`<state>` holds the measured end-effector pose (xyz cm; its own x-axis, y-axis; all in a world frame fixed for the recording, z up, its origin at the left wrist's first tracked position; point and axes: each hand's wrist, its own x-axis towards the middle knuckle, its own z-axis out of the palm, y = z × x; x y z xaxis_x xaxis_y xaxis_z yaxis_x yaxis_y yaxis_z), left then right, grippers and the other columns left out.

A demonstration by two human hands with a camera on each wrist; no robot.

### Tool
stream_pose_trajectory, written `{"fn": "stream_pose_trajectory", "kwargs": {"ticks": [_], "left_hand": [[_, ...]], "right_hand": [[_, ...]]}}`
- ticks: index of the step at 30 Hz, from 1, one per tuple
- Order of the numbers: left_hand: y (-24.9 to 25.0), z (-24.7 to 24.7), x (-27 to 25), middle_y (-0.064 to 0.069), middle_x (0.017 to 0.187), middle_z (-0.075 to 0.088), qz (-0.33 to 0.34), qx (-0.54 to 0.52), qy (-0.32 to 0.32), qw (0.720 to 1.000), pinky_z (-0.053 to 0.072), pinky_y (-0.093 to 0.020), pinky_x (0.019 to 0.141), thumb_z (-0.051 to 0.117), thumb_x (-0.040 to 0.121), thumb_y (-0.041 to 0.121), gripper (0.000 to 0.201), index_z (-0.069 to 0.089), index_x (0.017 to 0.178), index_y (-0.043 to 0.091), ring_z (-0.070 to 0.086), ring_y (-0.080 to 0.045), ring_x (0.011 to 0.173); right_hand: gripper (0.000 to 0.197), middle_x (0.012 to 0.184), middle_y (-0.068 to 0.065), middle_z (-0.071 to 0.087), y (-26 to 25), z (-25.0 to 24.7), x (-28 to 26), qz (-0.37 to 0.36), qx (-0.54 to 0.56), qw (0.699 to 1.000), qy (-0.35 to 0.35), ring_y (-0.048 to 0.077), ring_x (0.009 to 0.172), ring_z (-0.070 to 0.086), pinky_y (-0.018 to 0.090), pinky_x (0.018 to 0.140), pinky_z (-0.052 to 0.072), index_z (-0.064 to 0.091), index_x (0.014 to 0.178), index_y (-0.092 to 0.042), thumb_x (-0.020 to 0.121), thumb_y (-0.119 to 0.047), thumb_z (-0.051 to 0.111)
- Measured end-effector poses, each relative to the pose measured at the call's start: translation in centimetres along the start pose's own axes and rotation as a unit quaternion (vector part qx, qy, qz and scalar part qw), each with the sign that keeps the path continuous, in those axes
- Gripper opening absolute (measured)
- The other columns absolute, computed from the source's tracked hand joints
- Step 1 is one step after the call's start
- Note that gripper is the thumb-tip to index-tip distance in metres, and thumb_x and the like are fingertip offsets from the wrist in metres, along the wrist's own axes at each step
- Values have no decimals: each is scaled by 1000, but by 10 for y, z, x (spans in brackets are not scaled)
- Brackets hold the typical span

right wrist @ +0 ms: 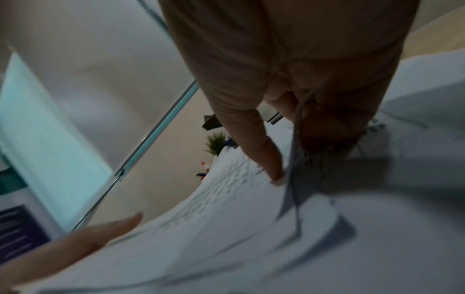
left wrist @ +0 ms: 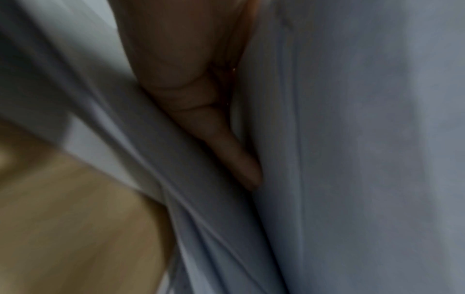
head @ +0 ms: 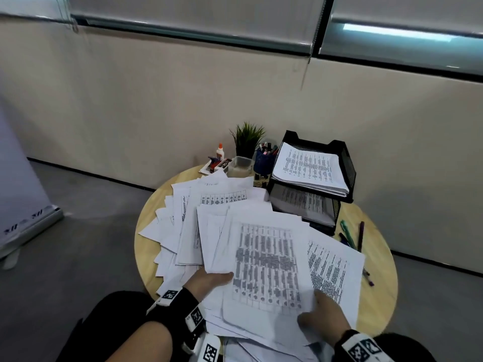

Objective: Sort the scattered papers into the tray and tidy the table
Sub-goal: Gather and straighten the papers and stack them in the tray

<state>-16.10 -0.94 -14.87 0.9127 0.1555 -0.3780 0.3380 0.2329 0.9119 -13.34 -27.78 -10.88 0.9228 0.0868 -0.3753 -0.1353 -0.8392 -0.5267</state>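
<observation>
Head view: both hands grip one printed sheet (head: 266,267) lifted over the loose papers (head: 193,218) spread across the round table (head: 376,273), the left hand (head: 209,280) pinching its left edge with fingers under and thumb on top, the right hand (head: 322,313) pinching its near right corner. The black two-tier tray (head: 345,163) stands at the table's far right, both tiers already holding papers. Pens (head: 351,236) lie just right of it.

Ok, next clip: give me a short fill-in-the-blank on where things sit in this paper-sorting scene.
1. The black paper tray has ___ tiers, both holding sheets.
2. The table top is ___ in shape.
3. The printed sheet is held by ___ hands: left hand, right hand.
4. The potted plant stands ___ the pen cup.

Missing: two; round; both; behind
</observation>
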Motion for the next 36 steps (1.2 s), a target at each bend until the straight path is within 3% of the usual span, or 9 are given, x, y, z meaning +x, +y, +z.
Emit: {"fn": "stream_pose_trajectory", "kwargs": {"ticks": [4,8,13,16,19,22,28,33,36], "left_hand": [[0,-1,-1,8,86,65,-15,62,-7,998,46,-6,61,69,82,3,40,58,120,-2,60,-1,77],[2,0,-5,10,69,71,-2,63,-6,998,50,-10,56,60,81,-15,30,60,107,1,66,-3,64],[11,4,-16,8,78,72,20,37,-37,998,52,-14,65,74,67,1,35,63,99,8,63,-12,82],[15,4,-23,1,100,71,17,41,-70,997,52,-18,78,75,58,16,60,60,115,6,64,-13,95],[18,6,-31,-6,115,67,20,41,-114,992,52,-18,81,81,51,24,68,59,115,12,64,-14,104],[22,8,-37,-8,114,69,26,42,-146,988,52,-23,85,80,52,17,64,60,113,11,64,-20,110],[49,16,-50,-20,110,69,70,48,-132,988,53,-42,90,76,56,0,59,61,113,1,65,-35,104],[97,23,-42,-18,104,70,101,2,-79,992,52,-44,91,79,63,-2,54,59,113,-6,67,-33,98],[129,38,-42,-14,108,69,131,-15,-50,990,40,-41,104,87,61,18,46,68,98,-1,64,-27,105]], "right_hand": [[15,82,-5,63,-3,7,-8,-60,6,998,2,5,70,55,12,53,38,58,88,-17,77,-27,62],[29,64,0,44,3,4,-7,-59,64,995,52,16,58,41,30,57,31,44,68,-13,79,-26,68],[19,83,12,67,8,-4,-5,-36,219,973,63,21,74,59,25,61,42,61,87,-4,82,-18,73],[21,94,16,74,5,-10,-8,6,413,911,-3,32,82,71,34,71,54,65,104,1,84,-7,68],[18,100,27,70,0,-25,-20,53,558,821,-107,42,83,70,54,90,49,68,100,6,86,-3,61],[26,109,28,67,-1,-39,-28,25,596,783,-177,45,89,68,56,84,52,66,108,3,83,1,59],[49,110,26,67,1,-50,-27,-94,569,810,-102,42,98,66,49,83,56,59,119,8,70,7,67],[79,98,22,72,-12,-73,-27,-180,532,827,-39,30,89,71,33,77,59,73,90,7,26,-32,97],[36,89,18,74,-28,-92,-28,-217,510,833,-9,24,75,72,26,64,57,70,92,11,65,-8,83]]}}
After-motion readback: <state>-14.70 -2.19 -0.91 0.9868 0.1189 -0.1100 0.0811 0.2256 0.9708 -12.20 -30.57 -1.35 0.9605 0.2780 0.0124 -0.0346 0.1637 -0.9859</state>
